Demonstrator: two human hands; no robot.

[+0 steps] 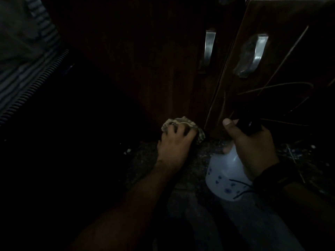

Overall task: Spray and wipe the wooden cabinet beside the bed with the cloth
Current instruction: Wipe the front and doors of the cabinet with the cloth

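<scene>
The scene is very dark. A dark wooden cabinet point(145, 60) fills the upper middle, with two doors and metal handles. My left hand point(174, 144) presses a crumpled patterned cloth point(183, 123) against the bottom edge of the left door, near the floor. My right hand point(253, 145) grips a white spray bottle point(224, 176) with blue dots by its black head, held just above the floor in front of the right door point(272, 69), which stands slightly ajar.
A striped mattress or bedding edge point(27, 69) runs along the upper left. The speckled floor point(143, 160) shows small white bits of debris. Thin twigs or wires point(282, 86) cross the right door. A dark band circles my right wrist.
</scene>
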